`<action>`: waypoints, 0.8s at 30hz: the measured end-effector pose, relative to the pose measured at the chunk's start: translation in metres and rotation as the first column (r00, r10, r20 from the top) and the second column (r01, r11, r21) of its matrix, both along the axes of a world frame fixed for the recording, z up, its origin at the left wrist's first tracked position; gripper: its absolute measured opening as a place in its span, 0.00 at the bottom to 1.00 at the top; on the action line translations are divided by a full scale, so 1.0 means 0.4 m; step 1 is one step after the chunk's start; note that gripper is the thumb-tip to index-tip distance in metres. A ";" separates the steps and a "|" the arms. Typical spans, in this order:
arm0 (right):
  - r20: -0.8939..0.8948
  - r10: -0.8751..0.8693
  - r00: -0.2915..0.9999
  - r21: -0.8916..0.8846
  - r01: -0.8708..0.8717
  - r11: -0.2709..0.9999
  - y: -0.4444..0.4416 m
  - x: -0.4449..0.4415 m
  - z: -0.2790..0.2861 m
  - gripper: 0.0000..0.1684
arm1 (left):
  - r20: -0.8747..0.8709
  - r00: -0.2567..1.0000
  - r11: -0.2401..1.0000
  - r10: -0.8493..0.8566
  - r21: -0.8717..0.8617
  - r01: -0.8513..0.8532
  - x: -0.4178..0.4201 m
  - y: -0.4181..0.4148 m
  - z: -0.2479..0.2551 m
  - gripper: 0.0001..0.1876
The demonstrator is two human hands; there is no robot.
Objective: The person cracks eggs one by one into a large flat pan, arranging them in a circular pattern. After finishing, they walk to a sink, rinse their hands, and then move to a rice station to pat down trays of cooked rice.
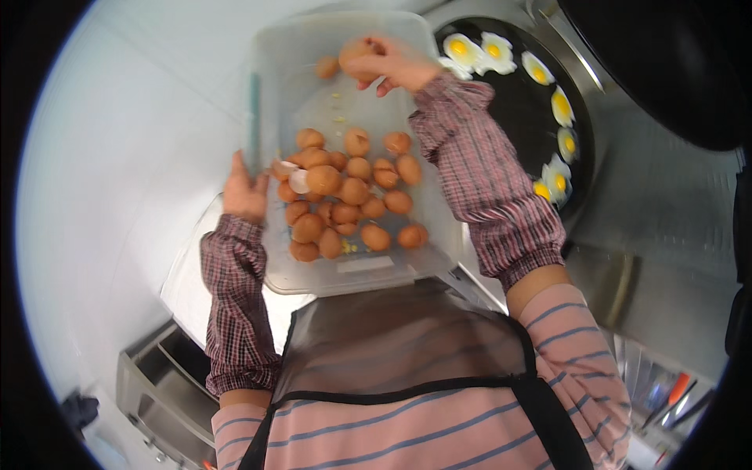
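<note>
A translucent plastic tub [329,111] lies before me, its near rim close to my apron. Many brown eggs [353,192] fill its nearer half; some are cracked shells, and two pieces show white insides. My left hand [244,188] grips the tub's left side. Over the far end of the tub, my right hand [396,64] holds a brown egg [357,59], blurred; whether it is whole or a shell is unclear. Another brown egg [327,67] lies just left of it. Small yellowish bits [339,119] are scattered on the tub's floor.
Right of the tub is a round black pan [523,111] with several frying eggs [539,69] along its edge, partly hidden by my right sleeve. A large black lid or pan [664,64] stands at upper right. Steel trays [176,376] sit at lower left; utensils [675,393] at lower right.
</note>
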State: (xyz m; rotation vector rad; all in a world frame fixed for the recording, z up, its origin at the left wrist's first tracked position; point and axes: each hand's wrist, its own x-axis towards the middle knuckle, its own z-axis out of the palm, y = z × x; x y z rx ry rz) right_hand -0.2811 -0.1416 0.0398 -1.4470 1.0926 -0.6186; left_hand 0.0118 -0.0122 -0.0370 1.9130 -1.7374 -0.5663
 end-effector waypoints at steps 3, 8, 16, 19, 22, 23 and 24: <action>0.409 -0.104 0.906 -0.008 0.118 0.993 0.235 -0.202 0.116 0.28 | -0.162 0.986 0.999 0.029 0.049 -0.022 0.023 -0.013 -0.026 0.26; 0.274 -0.563 0.779 0.208 0.524 0.826 0.561 -0.500 -0.021 0.27 | -0.255 0.967 0.991 -0.022 0.120 0.054 0.014 -0.022 0.003 0.26; -0.511 -0.848 0.137 -0.705 0.497 0.506 0.754 -0.542 -0.226 0.26 | -0.199 0.978 0.982 -0.056 0.166 0.090 0.072 -0.050 -0.028 0.31; -0.642 -0.747 0.174 -0.629 0.438 0.643 0.772 -0.546 -0.259 0.26 | -0.200 0.980 0.968 -0.022 0.239 0.071 0.049 -0.041 -0.005 0.31; -0.355 -0.897 0.264 -0.682 0.583 0.442 0.731 -0.576 -0.253 0.25 | -0.249 0.968 0.966 0.036 0.258 0.031 0.032 -0.034 0.011 0.31; -0.205 -0.896 0.394 -0.407 0.798 0.444 0.712 -0.587 -0.243 0.24 | -0.250 0.967 0.966 0.036 0.258 0.031 0.033 -0.032 0.013 0.31; -0.018 -0.888 0.460 -0.071 0.885 0.460 0.678 -0.589 -0.201 0.24 | -0.253 0.967 0.966 0.041 0.255 0.026 0.038 -0.029 0.013 0.32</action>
